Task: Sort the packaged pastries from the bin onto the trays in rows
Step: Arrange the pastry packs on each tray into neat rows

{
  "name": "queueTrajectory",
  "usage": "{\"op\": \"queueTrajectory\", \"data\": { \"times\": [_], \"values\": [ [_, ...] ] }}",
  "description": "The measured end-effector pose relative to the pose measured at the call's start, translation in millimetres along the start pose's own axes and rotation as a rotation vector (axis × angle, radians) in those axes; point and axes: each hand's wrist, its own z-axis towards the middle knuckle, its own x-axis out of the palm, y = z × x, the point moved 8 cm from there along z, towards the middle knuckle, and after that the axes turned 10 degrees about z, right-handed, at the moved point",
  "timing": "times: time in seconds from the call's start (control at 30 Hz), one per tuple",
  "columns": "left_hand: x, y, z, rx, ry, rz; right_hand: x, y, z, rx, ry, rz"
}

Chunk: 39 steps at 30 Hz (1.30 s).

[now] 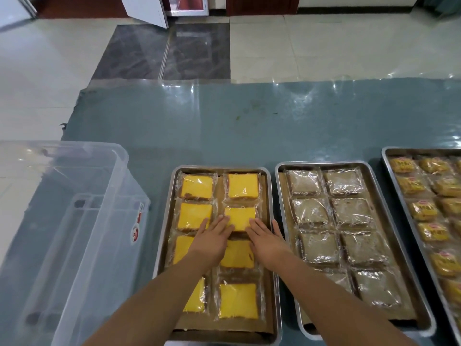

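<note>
- Three metal trays sit along the lower frame on a blue-green table under clear film: the left tray (pixel 270 196) holds yellow sponge-cake packets in two columns, the middle tray (pixel 279 186) brown cake packets, the right tray (pixel 385 161) yellow printed wrappers.
- Both hands lie flat, fingers spread: the left hand (pixel 212 238) and the right hand (pixel 267 239) press either side of the second cake packet (pixel 240 217) in the right column.
- Lower left, the clear plastic bin (pixel 74 221) looks empty.
- Risk, as a guess: the glossy, slippery wrappers may slide on the brown paper liner, so a hard push could skew neighbouring rows or squash the soft square cake.
</note>
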Motion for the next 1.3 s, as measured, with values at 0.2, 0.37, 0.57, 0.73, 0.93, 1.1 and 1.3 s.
{"op": "queueTrajectory", "data": {
  "times": [0.2,0.37,0.57,0.73,0.93,1.1,1.3],
  "values": [
    [-1.6,0.7,-1.0,-0.013,0.015,0.015,5.8,0.1,2.9,-0.007,-0.006,-0.021],
    [-1.3,-1.4,-8.0,-0.018,0.023,0.021,4.6,5.5,-6.0,-0.027,0.002,-0.012],
    [-12.4,-0.2,-5.0,-0.023,-0.029,0.013,-11.5,5.5,-8.6,-0.01,-0.058,0.009],
    [-38.3,8.7,19.6,-0.025,-0.102,0.04,-32.4,-9.0,10.6,0.049,-0.092,-0.012],
    [-64.7,13.4,56.2,-0.037,-0.21,0.015,-55.0,-21.9,39.9,0.08,-0.126,0.028],
    [-61.0,20.4,87.1,-0.044,-0.18,-0.026,-64.1,-21.8,61.1,0.087,-0.116,0.017],
    [-44.3,28.9,95.2,-0.01,-0.121,0.017,-56.9,-12.9,65.3,0.081,-0.118,0.041]
  ]
}}
